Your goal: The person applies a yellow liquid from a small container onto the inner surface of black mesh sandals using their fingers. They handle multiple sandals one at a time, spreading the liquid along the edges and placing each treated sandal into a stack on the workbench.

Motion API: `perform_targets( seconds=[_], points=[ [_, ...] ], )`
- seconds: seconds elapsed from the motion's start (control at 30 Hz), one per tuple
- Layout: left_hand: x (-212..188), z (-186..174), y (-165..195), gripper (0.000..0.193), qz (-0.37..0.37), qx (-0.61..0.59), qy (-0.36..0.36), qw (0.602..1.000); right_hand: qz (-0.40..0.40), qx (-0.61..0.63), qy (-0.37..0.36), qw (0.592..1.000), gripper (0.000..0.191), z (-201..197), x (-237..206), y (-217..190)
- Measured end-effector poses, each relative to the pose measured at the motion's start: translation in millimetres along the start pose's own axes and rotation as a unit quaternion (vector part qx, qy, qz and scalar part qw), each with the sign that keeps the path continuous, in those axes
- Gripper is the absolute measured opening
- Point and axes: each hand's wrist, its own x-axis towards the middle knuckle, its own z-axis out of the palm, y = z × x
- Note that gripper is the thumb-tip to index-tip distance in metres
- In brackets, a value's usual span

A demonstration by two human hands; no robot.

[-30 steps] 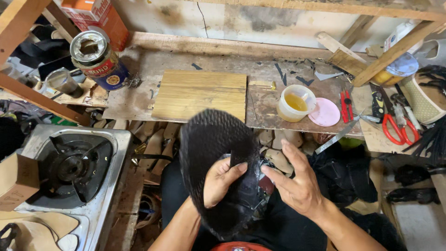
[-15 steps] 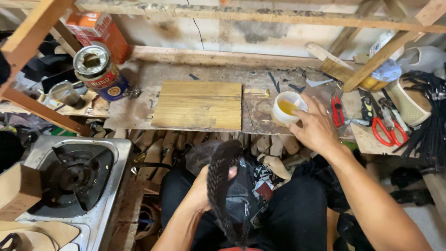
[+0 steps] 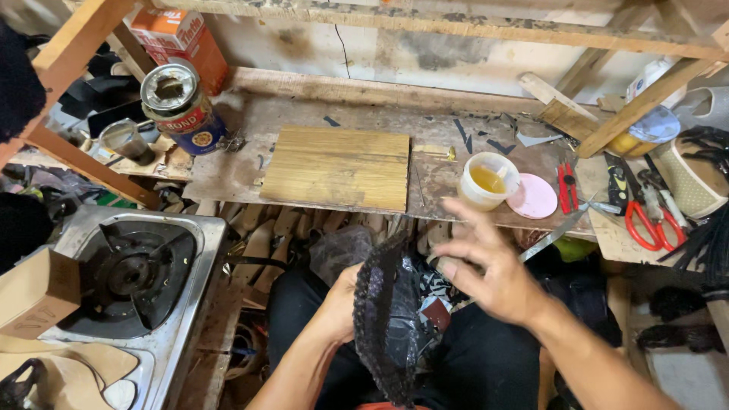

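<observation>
At the far left a steel gas stove [image 3: 137,285] sits low beside the person's knee, with a cardboard box [image 3: 34,292] resting on its near corner. Above it, on the rough wooden worktop [image 3: 228,171], stands an open glue tin [image 3: 182,106], and to its right lies a bare wooden board [image 3: 338,167].

Below the board, over the lap, the left hand [image 3: 342,300] has its grip closed around a black shoe sole [image 3: 383,319], held on edge so its textured face turns left; a piece of dark, shiny material sits against the sole's right side. The right hand [image 3: 493,273] hovers just right of the sole with its grip open, fingers spread and empty, blurred in the frame, between the sole and a small white cup of yellow glue [image 3: 487,181] near the worktop's front edge.

A pink round lid [image 3: 534,197] lies just right of the cup, then red pliers [image 3: 566,186], and further right red-handled scissors [image 3: 645,220].

The step in hand looks like readying the sole for gluing. Judging by the free hand's position, the next move would call for steadying the sole with the left hand while the right takes up glue or presses the material into place.
</observation>
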Motion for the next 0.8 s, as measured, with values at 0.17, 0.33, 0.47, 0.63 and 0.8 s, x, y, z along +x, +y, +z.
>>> perform_targets(
  seconds=[0.17, 0.33, 0.47, 0.63, 0.8],
  points=[
    [1.3, 38.2, 24.2, 0.026, 0.151, 0.279, -0.032, 0.948, -0.026, 0.079, -0.029, 0.996, 0.054, 30.6, -14.3, -20.4],
    [-14.1, 81.6, 66.2, 0.038, 0.129, 0.234, -0.008, 0.964, -0.032, 0.052, -0.039, 0.997, 0.059, 40.9, -33.5, -15.5],
    [-33.4, 94.7, 89.5, 0.031, 0.18, 0.305, 0.041, 0.934, -0.083, -0.012, -0.03, 0.996, 0.061, 40.8, -45.1, -16.3],
    [-46.8, 95.8, 93.9, 0.027, 0.145, 0.232, 0.041, 0.961, -0.127, -0.014, -0.038, 0.991, 0.057, 29.1, -43.2, -25.3],
    [-24.1, 93.7, 80.8, 0.036, 0.11, 0.221, -0.044, 0.968, -0.167, -0.141, 0.056, 0.974, 0.047, 27.2, -30.5, -29.2]
  ],
)
